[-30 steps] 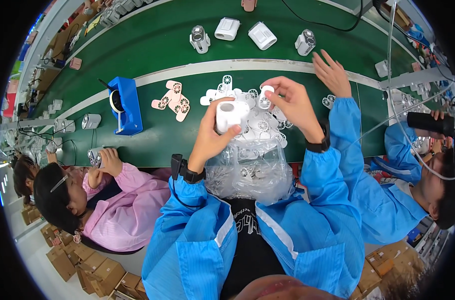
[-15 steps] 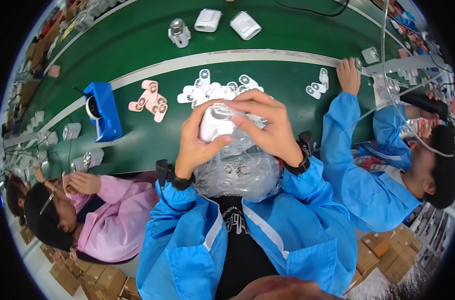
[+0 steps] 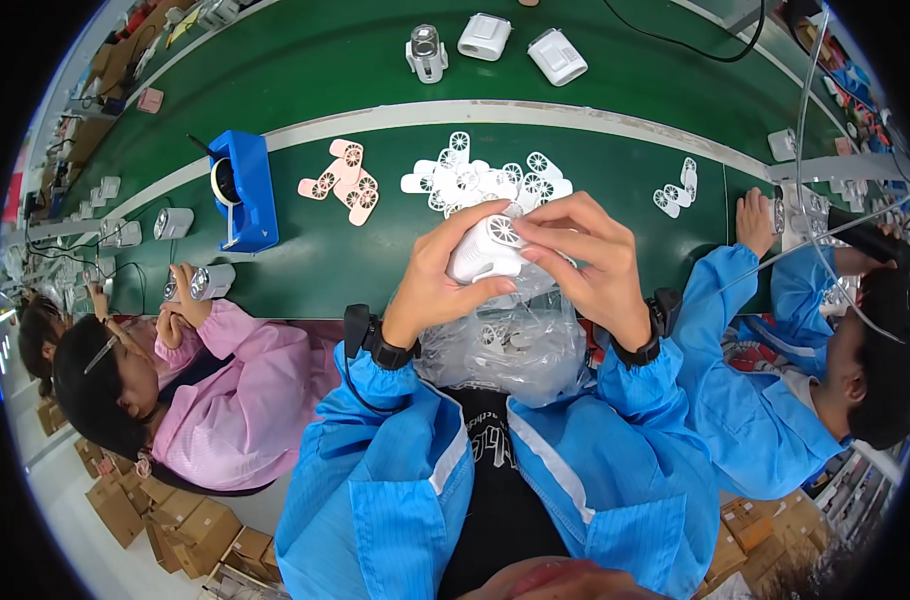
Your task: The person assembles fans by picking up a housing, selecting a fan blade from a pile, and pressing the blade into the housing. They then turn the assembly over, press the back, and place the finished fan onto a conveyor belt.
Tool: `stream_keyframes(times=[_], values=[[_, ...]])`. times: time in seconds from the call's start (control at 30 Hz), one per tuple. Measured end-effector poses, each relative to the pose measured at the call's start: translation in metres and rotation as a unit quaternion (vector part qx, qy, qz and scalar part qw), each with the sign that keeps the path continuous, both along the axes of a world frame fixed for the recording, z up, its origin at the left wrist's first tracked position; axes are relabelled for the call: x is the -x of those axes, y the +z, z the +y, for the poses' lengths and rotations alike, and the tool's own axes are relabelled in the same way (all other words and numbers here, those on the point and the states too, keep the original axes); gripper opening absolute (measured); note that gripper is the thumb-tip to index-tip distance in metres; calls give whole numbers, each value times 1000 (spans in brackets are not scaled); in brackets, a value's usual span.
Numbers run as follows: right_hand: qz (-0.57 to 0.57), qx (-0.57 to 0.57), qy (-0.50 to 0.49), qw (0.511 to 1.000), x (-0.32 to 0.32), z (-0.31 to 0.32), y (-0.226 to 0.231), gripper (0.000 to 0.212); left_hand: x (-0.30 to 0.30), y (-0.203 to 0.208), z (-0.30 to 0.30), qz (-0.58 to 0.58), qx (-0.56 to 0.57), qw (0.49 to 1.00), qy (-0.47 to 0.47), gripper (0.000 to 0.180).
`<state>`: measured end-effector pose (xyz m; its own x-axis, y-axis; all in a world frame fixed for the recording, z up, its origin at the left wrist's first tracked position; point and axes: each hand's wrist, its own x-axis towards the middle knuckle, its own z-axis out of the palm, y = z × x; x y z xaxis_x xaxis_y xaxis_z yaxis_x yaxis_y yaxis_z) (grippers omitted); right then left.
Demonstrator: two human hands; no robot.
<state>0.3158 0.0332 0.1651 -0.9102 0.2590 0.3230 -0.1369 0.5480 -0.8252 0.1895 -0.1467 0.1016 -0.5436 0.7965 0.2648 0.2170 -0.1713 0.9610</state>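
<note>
My left hand is wrapped around a white rounded plastic housing, thumb in front and fingers behind. On the top end of the housing lies a white grille cover with a round spoked opening. The thumb and fingers of my right hand are closed at the cover's right edge. Behind my hands lies a loose pile of white grille covers on the green table. A clear plastic bag with grille pieces in it rests under my hands, against my body.
A blue tape dispenser and some pink grille covers are on the left. Beyond a pale rail stand white devices. A co-worker in pink sits left, another in blue right; a few white covers lie nearer the latter.
The view has shifted, so the table's things sit further right. The grille cover now lies across the housing's top, facing up, and my right fingers have moved to its edge.
</note>
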Motion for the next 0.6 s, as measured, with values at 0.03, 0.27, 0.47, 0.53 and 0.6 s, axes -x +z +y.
stream_keyframes(times=[0.03, 0.27, 0.47, 0.53, 0.6], values=[[-11, 12, 3, 1000, 0, 0, 2, 31, -3, -4, 0, -24, -19, 999, 9, 84], [-49, 18, 61, 997, -5, 4, 2, 48, -7, -10, -2, 40, -61, 997, 17, 73], [27, -46, -20, 998, -2, -32, -19, 95, -16, 10, -2, -137, 7, 990, 31, 66], [36, -72, -40, 996, -6, -33, -24, 102, -19, 14, -1, -155, 7, 987, 34, 64], [52, -67, -32, 996, 1, -28, -23, 94, -18, 15, 5, -183, 1, 982, 45, 59]])
